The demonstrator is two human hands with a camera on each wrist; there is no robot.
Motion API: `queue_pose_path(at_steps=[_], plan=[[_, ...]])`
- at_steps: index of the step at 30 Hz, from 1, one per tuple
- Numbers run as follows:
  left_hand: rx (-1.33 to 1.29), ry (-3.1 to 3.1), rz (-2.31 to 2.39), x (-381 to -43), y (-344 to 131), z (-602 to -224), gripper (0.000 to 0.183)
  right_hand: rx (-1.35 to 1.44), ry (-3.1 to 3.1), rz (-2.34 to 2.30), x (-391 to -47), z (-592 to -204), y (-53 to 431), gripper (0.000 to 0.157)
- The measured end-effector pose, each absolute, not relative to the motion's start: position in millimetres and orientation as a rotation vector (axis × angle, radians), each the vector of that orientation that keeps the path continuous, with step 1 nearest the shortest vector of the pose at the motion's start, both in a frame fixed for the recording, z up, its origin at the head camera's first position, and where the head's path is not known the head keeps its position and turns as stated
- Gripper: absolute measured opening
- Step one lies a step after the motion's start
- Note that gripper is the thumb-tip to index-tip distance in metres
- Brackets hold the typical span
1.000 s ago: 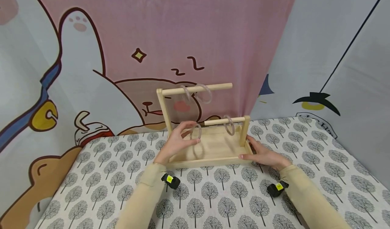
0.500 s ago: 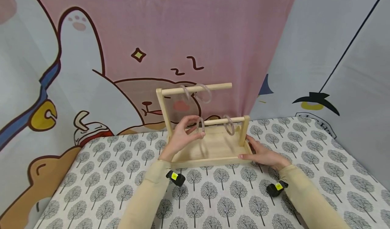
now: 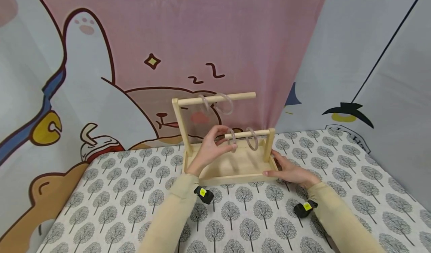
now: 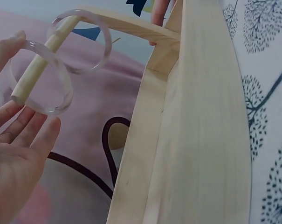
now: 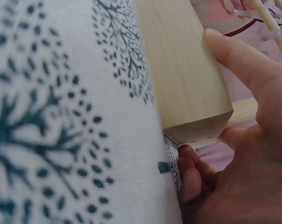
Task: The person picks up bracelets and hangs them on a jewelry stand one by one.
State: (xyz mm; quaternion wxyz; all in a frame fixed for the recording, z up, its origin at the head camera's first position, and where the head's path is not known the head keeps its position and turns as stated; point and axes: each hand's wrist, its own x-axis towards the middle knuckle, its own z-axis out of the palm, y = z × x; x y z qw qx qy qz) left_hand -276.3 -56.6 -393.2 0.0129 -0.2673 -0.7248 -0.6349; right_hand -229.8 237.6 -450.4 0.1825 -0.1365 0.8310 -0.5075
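Note:
My left hand (image 3: 211,148) pinches a translucent pale bangle (image 4: 66,88) between thumb and fingertips. This bangle surrounds the free end of the lower wooden rod (image 3: 241,134), whose tip pokes out past it. Farther right on that rod hangs a second bangle (image 3: 256,142). My right hand (image 3: 293,171) grips the right end of the wooden bangle stand (image 3: 232,178), thumb on the tray's front wall and other fingers around its end. In the right wrist view the thumb (image 5: 224,44) lies along the wood's edge.
Two more bangles (image 3: 231,109) hang on the stand's upper rod (image 3: 244,96), held up by the tall left post (image 3: 181,122). A shorter post (image 3: 269,146) carries the lower rod. The stand sits on a tree-print tablecloth (image 3: 232,215) before a cartoon curtain (image 3: 235,39).
My left hand has moved right with the bangle, from left of the lower rod's tip to around its end. The right hand stays at the stand's right end.

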Motion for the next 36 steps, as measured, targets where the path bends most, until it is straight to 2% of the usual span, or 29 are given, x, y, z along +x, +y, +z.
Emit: queue_pose_path(at_steps=[13, 22, 26, 36], plan=[[-0.754, -2.262, -1.87, -281.0, -37.2, -403.4, 0.06, -0.381, 2.355, -1.436, -229.7, -452.2, 234.8, 0.099], [-0.72, -2.257, -1.931, -258.0, -33.9, -378.4, 0.056, -0.394, 2.343, -1.457, -229.7, -452.2, 235.3, 0.097], [-0.679, -2.272, -1.933, -266.5, -32.2, -391.3, 0.057, -0.381, 2.346, -1.453, -229.4, -451.8, 235.9, 0.098], [-0.707, -2.311, -1.886, -276.1, -38.7, -409.6, 0.079, -0.37, 2.36, -1.433, -229.7, -450.8, 236.5, 0.1]])
